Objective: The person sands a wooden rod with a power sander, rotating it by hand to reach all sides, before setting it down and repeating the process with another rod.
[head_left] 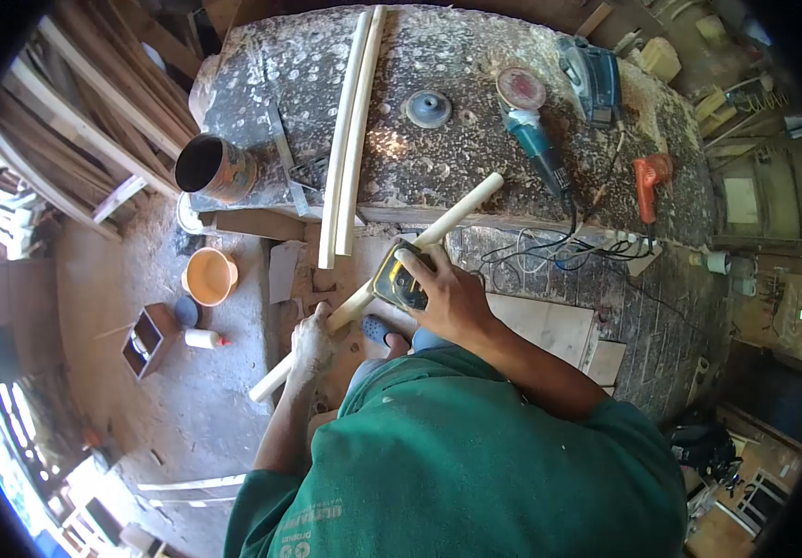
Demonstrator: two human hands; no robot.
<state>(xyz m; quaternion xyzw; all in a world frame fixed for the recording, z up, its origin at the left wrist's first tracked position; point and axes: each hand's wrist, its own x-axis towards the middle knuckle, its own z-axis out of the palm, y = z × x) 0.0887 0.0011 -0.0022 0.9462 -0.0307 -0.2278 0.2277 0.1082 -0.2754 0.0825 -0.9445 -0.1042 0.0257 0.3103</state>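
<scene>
In the head view, the left hand (311,342) has its grip closed around a long pale wooden stick (377,288). The stick runs in a slant from the near left, low above the floor, up to the far right, where its end rests on the edge of the worktop (475,177). The right hand (445,296) has its grip closed over a yellow and black sanding block (399,282), pressed on the stick just beside the left hand.

On the worktop, two long pale strips (352,130) lie side by side. To the right of them are a grey disc (428,108), a blue angle grinder (536,139) and an orange tool (650,179). A dark rusty can (216,168) stands at the left edge.

The person wears a green shirt (475,465); the pale writing low on it is too small to read.
</scene>
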